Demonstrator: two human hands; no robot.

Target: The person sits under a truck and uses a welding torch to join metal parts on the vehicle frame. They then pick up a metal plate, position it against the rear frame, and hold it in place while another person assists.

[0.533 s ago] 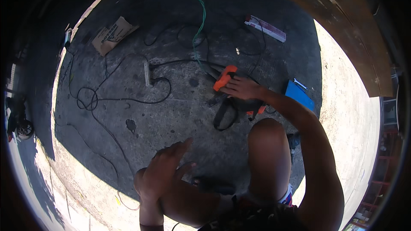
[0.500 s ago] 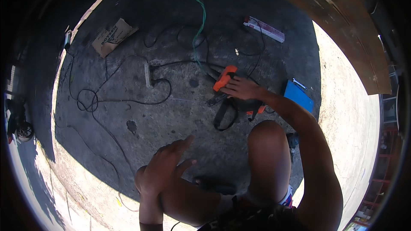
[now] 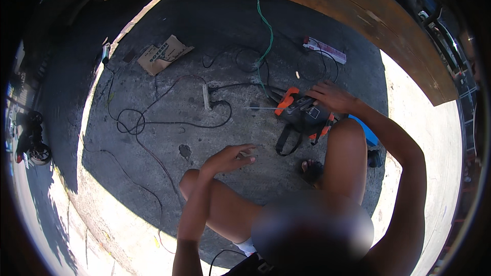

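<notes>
On the concrete ground ahead of my knees lies a black box-shaped machine (image 3: 307,117) with orange ends, black cables and a loose carrying strap (image 3: 289,143); it looks like a portable welding machine. My right hand (image 3: 330,97) is over its far right side, fingers stretched out and holding nothing; whether the fingertips touch it, I cannot tell. A thin pale rod (image 3: 261,108) points left from the machine's left orange end. Above my left knee hovers my left hand (image 3: 232,157), open, its fingers loosely extended.
Black cables (image 3: 130,121) run in loops across the ground to a pale power strip (image 3: 206,97). A torn cardboard piece (image 3: 163,55), a long red-and-white box (image 3: 325,51) and a green twisted cord (image 3: 263,20) lie beyond. A blue flat thing (image 3: 364,130) sits by my right knee; a rusty beam (image 3: 358,10) spans the far side.
My right hand has slid from the orange end toward the machine's far right side. My left hand has risen forward, away from my knee. The whole view has shifted.
</notes>
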